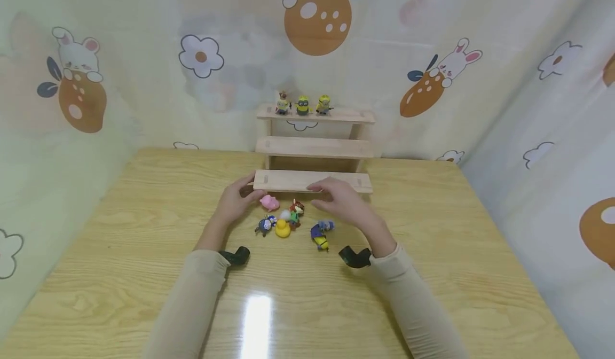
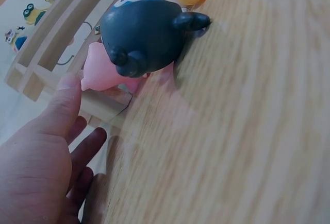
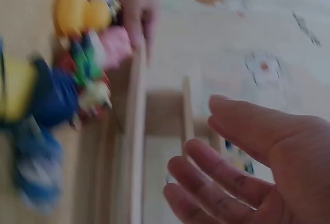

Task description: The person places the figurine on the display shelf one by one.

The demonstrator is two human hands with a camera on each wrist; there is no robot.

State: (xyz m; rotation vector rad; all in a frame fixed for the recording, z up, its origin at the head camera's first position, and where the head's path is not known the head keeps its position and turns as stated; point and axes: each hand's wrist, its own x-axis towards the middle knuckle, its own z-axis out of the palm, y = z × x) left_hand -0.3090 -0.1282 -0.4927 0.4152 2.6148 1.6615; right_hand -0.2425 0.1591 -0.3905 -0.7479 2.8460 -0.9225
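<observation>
My left hand [image 1: 233,204] is by the left end of a wooden three-step display shelf [image 1: 312,180], fingers loose. Its thumb is close to a pink pig figurine [image 1: 270,203]; whether they touch, I cannot tell. Over the front of the lowest step, my right hand [image 1: 345,201] hovers with relaxed fingers, holding nothing. Below the shelf lie a yellow duck [image 1: 282,229], a dark blue-and-white figurine [image 1: 264,225] and a red-brown figurine with green clothes [image 1: 295,215]. Nearer the right hand are a yellow-and-blue figurine [image 1: 319,237] and a grey-blue one [image 1: 328,224].
On the top step stand a left minion figurine [image 1: 282,105], a middle minion [image 1: 302,106] and a right minion [image 1: 324,105]. Behind the shelf hangs a patterned curtain [image 1: 144,81]. The wooden table [image 1: 432,273] extends to both sides and toward me.
</observation>
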